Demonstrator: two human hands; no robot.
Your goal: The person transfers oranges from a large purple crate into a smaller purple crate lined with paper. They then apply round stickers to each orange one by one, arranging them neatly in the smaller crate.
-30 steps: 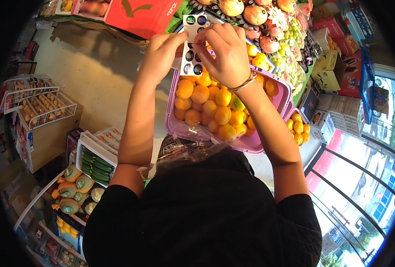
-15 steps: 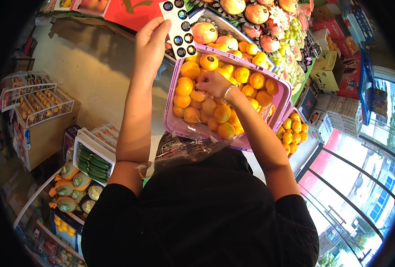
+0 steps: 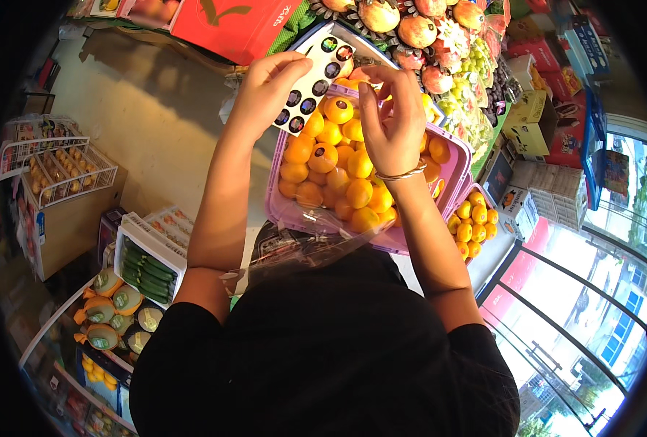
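My left hand pinches a white sheet of round dark, shiny stickers between thumb and fingers. The sheet tilts over the far left corner of a pink plastic basket. My right hand, a bracelet at its wrist, hovers over the basket just right of the sheet. Its fingers are bent, with thumb and forefinger apart and nothing visible between them. Oranges fill the basket. A dark round sticker shows on one orange near the left side, and another on an orange farther back.
Clear plastic film hangs over the basket's near edge. Pomegranates and green grapes lie beyond it, beside a red box. A smaller basket of oranges stands right. Cucumbers and melons are at left.
My right hand has lifted off an orange and moved up and right, its fingers parting. My left hand has brought the sticker sheet lower and to the right, tilting it more.
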